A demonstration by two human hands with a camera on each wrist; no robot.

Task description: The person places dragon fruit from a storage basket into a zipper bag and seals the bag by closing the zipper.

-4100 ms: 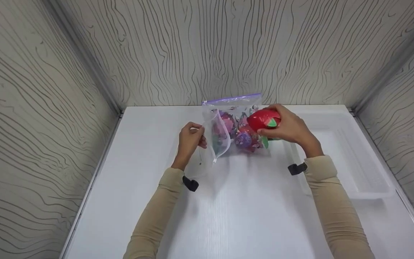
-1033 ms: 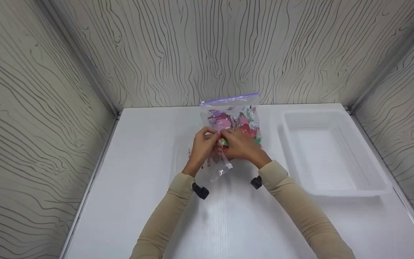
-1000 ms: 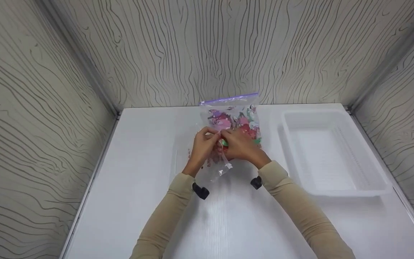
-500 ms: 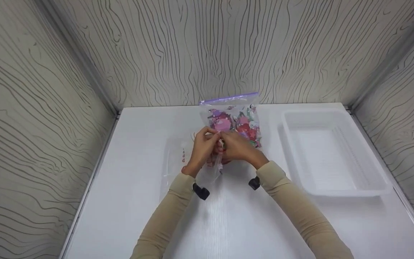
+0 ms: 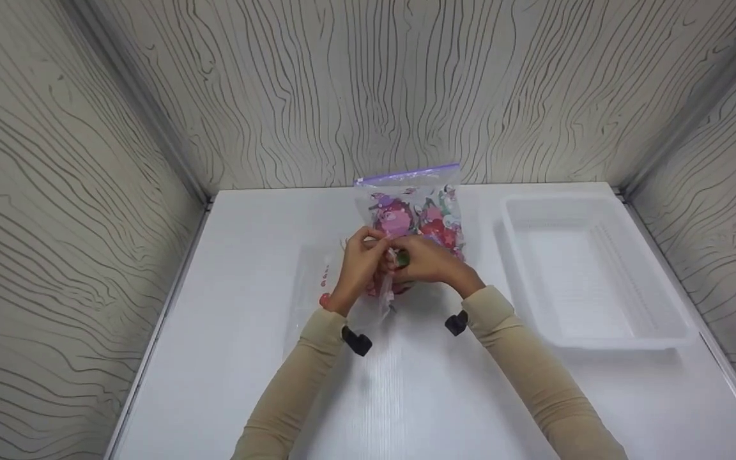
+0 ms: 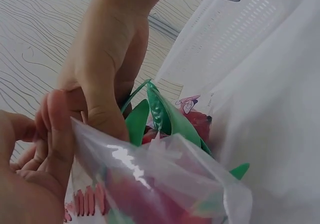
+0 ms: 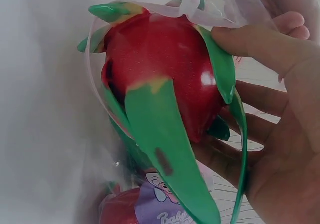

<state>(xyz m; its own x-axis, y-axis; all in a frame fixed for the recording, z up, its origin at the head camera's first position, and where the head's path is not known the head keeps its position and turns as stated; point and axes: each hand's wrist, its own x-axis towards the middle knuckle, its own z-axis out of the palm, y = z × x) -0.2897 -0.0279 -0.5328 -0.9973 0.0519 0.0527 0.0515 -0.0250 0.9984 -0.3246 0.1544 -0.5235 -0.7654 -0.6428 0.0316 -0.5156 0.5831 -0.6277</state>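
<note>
My right hand (image 5: pixel 435 262) grips an artificial dragon fruit (image 7: pixel 160 54), red with long green leaves. It is partly inside the mouth of a clear zip bag (image 5: pixel 309 271) with small red print. My left hand (image 5: pixel 360 265) pinches the edge of that bag between thumb and fingers. In the left wrist view, the clear plastic (image 6: pixel 130 159) covers the front of the fruit, whose green leaves (image 6: pixel 172 116) stick out above it. In the head view my right hand hides most of the fruit.
Just behind my hands a printed zip bag (image 5: pixel 416 181) with a purple seal stands upright, filled with pink and red things. To the right lies a white plastic tray (image 5: pixel 528 306) with a perforated side. Wood-patterned panels (image 5: pixel 368 96) enclose the white table (image 5: pixel 234 243).
My right hand has carried the dragon fruit leftward from beside the printed bag to the clear bag's mouth. My left hand has come in to meet it, and the bag now lies further left.
</note>
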